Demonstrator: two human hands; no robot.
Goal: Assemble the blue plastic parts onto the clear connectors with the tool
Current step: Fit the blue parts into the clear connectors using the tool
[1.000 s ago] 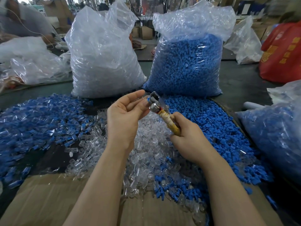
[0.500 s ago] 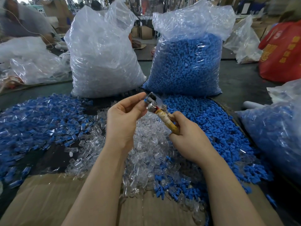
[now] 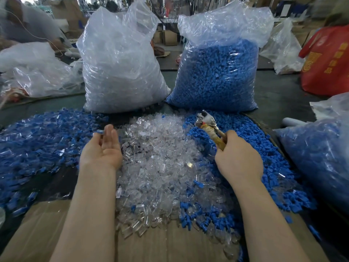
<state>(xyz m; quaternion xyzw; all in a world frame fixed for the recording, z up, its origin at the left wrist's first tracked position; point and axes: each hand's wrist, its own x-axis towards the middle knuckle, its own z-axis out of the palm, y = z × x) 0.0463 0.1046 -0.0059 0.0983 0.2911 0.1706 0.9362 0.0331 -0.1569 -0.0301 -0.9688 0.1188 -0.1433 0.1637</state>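
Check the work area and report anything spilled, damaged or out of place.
Mostly sorted piles, but stray blue parts lie mixed into the near edge of the clear connector pile, spilling onto the cardboard. The tool has a worn, taped handle.

Busy workshop, dark worktable (image 3: 279, 95), daylight from the far end.
Cardboard sheet (image 3: 170, 244) covers the table's near edge. Behind: stacked cartons (image 3: 169, 37), a red bag (image 3: 328, 61) at right, loose clear plastic bags (image 3: 37, 72) at left, a blurred person (image 3: 28, 25) far left. Background soft, little else legible.
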